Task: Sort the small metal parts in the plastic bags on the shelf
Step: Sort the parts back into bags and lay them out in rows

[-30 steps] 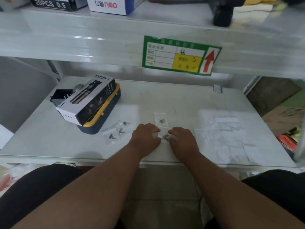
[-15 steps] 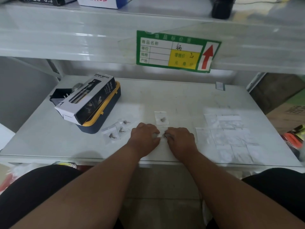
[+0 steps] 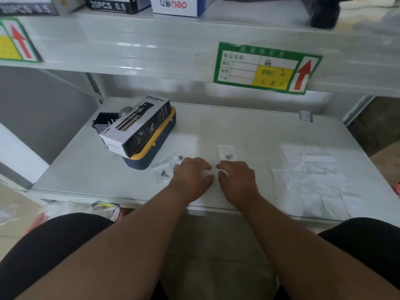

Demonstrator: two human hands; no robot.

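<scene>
Bag [image 3: 214, 174]: light, limp, slippery; to be pinched at an edge; left hand [image 3: 191, 177], right hand [image 3: 237, 179] grips unclear

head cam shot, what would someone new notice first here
Most likely the two bare hands at the front middle of the white shelf, the left hand and right hand side by side over a small clear bag. Next, the black and white spray bottle box lying tilted on a blue and yellow case at back left. Above, a green price label with a red arrow sticks to the upper shelf's edge.
</scene>
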